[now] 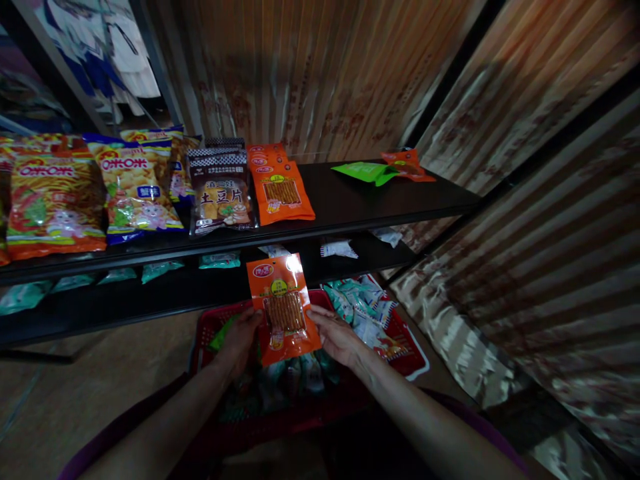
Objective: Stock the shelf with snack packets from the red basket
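Note:
Between my two hands an orange snack packet (285, 310) is held upright, its printed front and clear window facing me. My left hand (241, 339) pinches its left edge, and my right hand (336, 333) grips the right edge. Below the packet sits a red basket (200, 347) holding several small teal-and-white packets (313, 373) and a green one (220, 335). A second basket (413, 347) to the right carries more teal and white packets (357, 297). On the shelf just beyond stands a stack of similar orange packets (281, 187).
The black upper shelf (350, 200) also bears yellow snack bags (57, 200), dark potato-chip bags (223, 193), a green packet (367, 173) and an orange packet (407, 165) lying flat. Small teal packets (163, 270) lie on the lower shelf (150, 300). A striped curtain (525, 280) hangs along the right.

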A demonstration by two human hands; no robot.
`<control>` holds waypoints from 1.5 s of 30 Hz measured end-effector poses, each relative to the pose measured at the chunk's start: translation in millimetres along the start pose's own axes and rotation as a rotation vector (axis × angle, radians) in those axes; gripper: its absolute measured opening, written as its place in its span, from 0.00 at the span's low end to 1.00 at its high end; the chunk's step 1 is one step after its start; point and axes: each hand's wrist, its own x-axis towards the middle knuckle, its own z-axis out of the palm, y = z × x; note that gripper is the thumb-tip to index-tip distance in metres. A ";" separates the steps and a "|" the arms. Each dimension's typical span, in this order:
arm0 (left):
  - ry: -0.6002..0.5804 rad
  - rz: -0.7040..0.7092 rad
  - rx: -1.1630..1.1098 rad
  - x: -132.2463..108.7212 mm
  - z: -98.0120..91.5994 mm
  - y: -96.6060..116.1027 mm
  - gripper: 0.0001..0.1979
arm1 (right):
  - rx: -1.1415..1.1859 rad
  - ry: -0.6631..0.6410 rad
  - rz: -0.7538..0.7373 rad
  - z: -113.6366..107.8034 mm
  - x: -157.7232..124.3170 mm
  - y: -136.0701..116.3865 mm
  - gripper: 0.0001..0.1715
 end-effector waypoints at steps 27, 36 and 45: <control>-0.340 0.022 0.046 -9.8 -16.8 -14.9 0.39 | 0.090 0.011 -0.022 -0.4 3.3 1.1 0.17; -0.261 0.072 0.053 -2.6 -16.9 -19.8 0.37 | 0.019 -0.119 -0.041 1.1 -1.9 -0.4 0.17; -0.205 0.102 0.013 -0.7 -10.9 -15.6 0.34 | 0.034 -0.115 0.021 -3.0 -2.8 0.2 0.24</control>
